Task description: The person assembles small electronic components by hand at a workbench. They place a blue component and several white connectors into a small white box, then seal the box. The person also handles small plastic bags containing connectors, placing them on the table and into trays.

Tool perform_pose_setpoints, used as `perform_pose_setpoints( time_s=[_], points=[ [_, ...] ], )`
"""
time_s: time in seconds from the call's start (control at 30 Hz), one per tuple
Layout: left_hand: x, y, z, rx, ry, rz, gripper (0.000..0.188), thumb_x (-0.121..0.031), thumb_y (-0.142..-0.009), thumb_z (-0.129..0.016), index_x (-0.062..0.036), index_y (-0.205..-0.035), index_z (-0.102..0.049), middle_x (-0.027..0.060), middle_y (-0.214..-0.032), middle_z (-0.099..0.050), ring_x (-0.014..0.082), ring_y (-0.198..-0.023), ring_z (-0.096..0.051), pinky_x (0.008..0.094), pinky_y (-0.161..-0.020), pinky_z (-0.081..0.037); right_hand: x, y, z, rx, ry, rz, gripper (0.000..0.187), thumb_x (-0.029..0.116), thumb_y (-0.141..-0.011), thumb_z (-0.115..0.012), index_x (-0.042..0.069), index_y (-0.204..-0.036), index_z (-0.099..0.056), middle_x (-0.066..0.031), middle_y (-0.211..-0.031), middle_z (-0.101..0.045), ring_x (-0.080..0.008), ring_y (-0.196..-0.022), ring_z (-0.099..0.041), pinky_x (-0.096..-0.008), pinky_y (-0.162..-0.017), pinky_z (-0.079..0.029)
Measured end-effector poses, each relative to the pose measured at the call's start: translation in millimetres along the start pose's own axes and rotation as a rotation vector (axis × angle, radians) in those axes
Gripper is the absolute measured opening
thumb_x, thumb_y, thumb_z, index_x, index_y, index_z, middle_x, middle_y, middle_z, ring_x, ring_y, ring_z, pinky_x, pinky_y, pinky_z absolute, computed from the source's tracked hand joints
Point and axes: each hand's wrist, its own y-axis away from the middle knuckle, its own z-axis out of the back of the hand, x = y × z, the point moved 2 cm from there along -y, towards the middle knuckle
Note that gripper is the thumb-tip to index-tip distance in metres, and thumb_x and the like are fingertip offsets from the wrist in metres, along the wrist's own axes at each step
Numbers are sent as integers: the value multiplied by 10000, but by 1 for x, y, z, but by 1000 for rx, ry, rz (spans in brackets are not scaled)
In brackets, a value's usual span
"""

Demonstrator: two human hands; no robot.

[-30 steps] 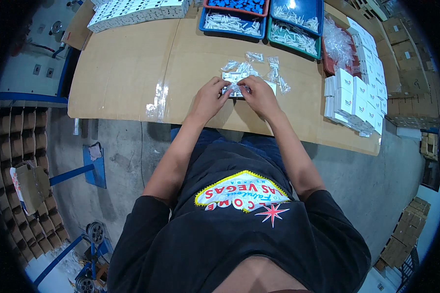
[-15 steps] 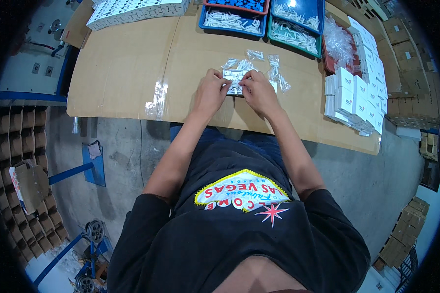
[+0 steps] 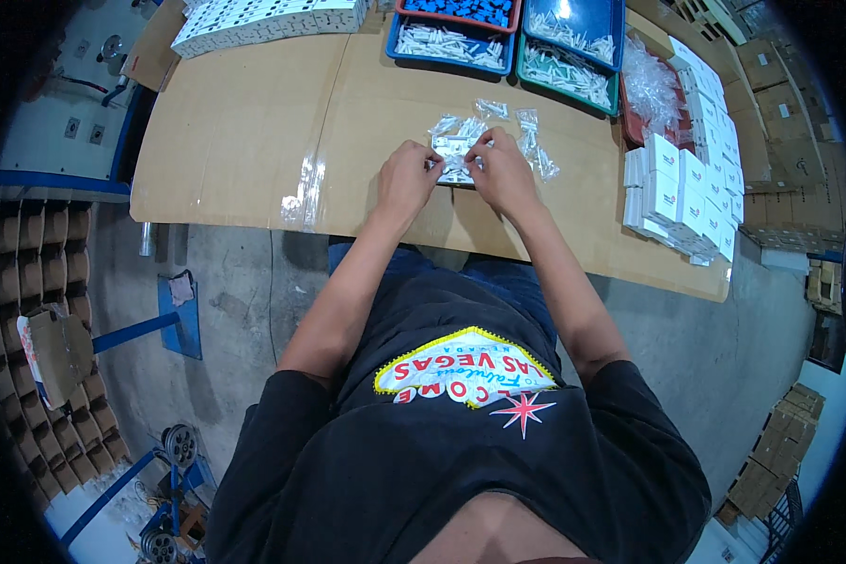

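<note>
On the cardboard-covered bench, near its front edge, both hands together over a small clear plastic bag holding white parts. Left hand curled, fingertips pinching the bag's left edge; right hand likewise curled, grip closed on the bag's right edge. Bag flat or nearly flat on the cardboard, between the two hands. Just beyond and to the right, a scatter of more small clear filled bags, some touching one another. Farther back, a row of shallow plastic trays: a blue tray of white pieces, a green tray with similar white pieces, and behind them a red-rimmed tray of blue pieces and another blue tray. At the right, a heap of empty clear bags in a red container, and beside it rows of small white cartons stacked along the bench's right end. At the far left corner, a flat white perforated sheet or box stack. Strip of clear tape across the cardboard seam left of the hands. Below the bench, grey concrete floor and a blue metal frame; brown cardboard dividers at the left edge.
</note>
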Motion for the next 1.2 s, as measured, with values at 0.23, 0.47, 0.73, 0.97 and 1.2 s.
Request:
perform_pose_setpoints(
  time_s=[0.23,0.47,0.73,0.97,1.2],
  points=[
    [-5,2,1,6,140,161,245,-151,-833,-803,-14,-1022,-728,148,-980,-724,209,-825,-730,354,-746,-575,-1,-6,-8,20,-68,-194,323,114,-785,-772,80,-1072,-626,-215,-1083,-584,-395,-1027,-623,-483,-875,-510],
    [0,2,-5,-37,496,226,538,65,-791,-790,12,-1264,-539,110,-1096,-675,136,-881,-699,270,-791,-591,5,-8,-1,-126,-297,-138,298,46,-781,-750,57,-1042,-608,-176,-1007,-587,-366,-912,-646,-445,-792,-531],
    [-3,13,7,183,1248,293,591,-69,-911,-705,-8,-1460,-497,74,-1188,-620,168,-1064,-643,295,-951,-528,-4,-5,6,29,-914,-371,333,58,-786,-818,18,-1037,-603,-78,-958,-665,-126,-802,-659,-282,-679,-527],
    [4,13,4,4,713,60,497,-115,-968,-642,-17,-1441,-529,120,-1284,-621,190,-1106,-627,308,-992,-498,-9,0,8,7,-1046,-460,286,2,-820,-794,23,-1029,-600,-33,-886,-656,-82,-800,-633,-226,-678,-500],
    [-13,24,7,300,1395,460,428,-148,-1016,-478,-13,-1422,-470,160,-1255,-628,295,-1087,-681,436,-867,-607,0,-2,12,93,-1124,-437,249,6,-835,-795,18,-1005,-614,-33,-882,-668,-73,-777,-627,-216,-660,-500]
  ],
)
